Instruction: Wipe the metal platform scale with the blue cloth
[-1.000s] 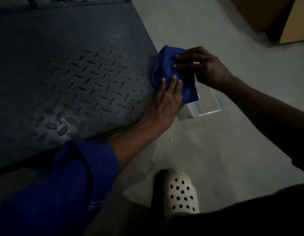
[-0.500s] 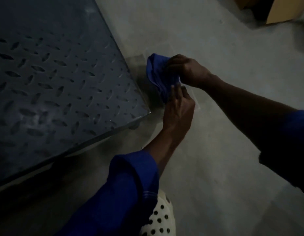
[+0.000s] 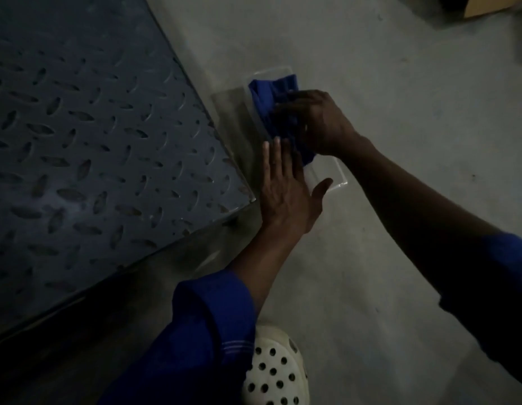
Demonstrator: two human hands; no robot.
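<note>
The right hand (image 3: 321, 124) grips blue cloth (image 3: 271, 89), seemingly inside the clear tray (image 3: 340, 179).

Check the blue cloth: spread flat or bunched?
Bunched: blue cloth shows folds, gripped by the right hand over the clear tray.

The person wears a long-sleeved blue work garment. The left sleeve (image 3: 207, 325) is bright royal blue and ends partway up the forearm in a thick, rounded cuff edge, with a small band of thin pale lines just below it. The right sleeve (image 3: 499, 287) lies in shadow and looks darker blue. The left hand (image 3: 286, 197) and right hand (image 3: 321, 124) are bare. 1 foot wears a cream-white moulded clog (image 3: 274, 372) dotted with round holes.
</note>
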